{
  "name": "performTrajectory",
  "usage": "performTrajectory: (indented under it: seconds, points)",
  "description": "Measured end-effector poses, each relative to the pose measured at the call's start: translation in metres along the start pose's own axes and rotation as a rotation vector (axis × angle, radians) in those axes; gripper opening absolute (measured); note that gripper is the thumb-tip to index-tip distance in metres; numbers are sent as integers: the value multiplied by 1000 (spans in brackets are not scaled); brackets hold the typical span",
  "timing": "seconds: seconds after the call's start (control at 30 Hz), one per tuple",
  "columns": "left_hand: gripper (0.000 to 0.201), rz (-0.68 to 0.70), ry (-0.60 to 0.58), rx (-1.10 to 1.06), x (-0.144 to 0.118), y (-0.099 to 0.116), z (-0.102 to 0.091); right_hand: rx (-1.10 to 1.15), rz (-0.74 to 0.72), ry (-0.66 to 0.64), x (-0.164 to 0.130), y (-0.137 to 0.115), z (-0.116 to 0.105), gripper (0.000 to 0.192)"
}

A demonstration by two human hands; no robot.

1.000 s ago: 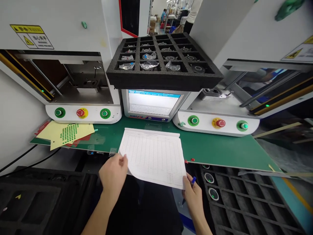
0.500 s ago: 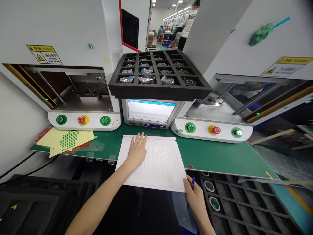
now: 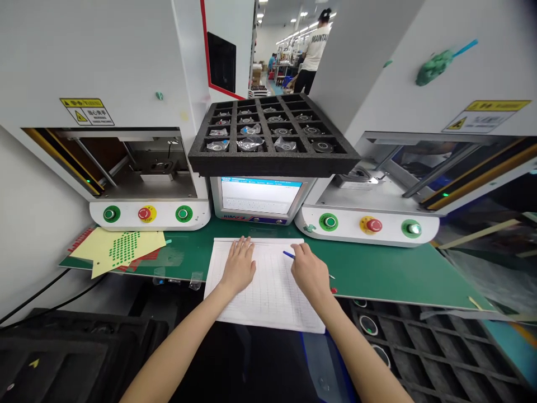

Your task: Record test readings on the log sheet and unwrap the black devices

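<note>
A: Head view, go. Where are your hands?

B: My left hand (image 3: 238, 267) lies flat on the log sheet (image 3: 268, 291), fingers (image 3: 243, 246) together and stretched toward 12 o'clock, pinning the paper. My right hand (image 3: 309, 273) sits at the sheet's 3 o'clock side, fingers clamped on a blue pen (image 3: 289, 254), tip pointing to 10 o'clock and just over the top rows.

A: Sheet position?

B: Flat on the green worktop (image 3: 377, 274), dead centre, just below the touchscreen (image 3: 260, 196). Its near edge hangs off the worktop toward 6 o'clock.

A: How far along?

B: Paper is squared up and held, pen is in place. I'd judge writing is not yet begun; I can't see any fresh ink, and the grid is too faint to read.

A: Sheet looks like?

B: White, one printed table of fine rows and columns, strip along the top edge, lying smooth.

A: Anything else?

B: Black foam tray (image 3: 272, 134) of round parts at 12 o'clock, above the screen. Yellow sticker sheet (image 3: 121, 249) at 9 o'clock. Button panels on both sides.
</note>
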State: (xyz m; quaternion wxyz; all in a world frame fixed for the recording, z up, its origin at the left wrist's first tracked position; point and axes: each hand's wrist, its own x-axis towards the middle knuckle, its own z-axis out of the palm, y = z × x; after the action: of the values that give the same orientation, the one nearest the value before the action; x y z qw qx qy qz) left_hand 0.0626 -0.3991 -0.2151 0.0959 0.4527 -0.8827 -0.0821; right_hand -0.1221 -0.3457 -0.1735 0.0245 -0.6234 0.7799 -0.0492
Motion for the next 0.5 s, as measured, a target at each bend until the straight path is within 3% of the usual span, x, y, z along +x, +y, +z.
performTrajectory:
  seconds: [0.13, 0.23, 0.37, 0.5]
  points:
    - [44, -6, 37, -6, 6, -3, -4, -27, 31, -46, 30, -2, -4, 36]
    - [40, 21, 25, -23, 23, -3, -8, -56, 129, -100, 25, 8, -4, 34]
    - [36, 83, -32, -45, 53, 4, -10, -74, 286, -217, -15, 31, -2, 37]
    - [33, 163, -100, -60, 77, 23, -9, 111, 461, -304, -67, 56, 24, 50]
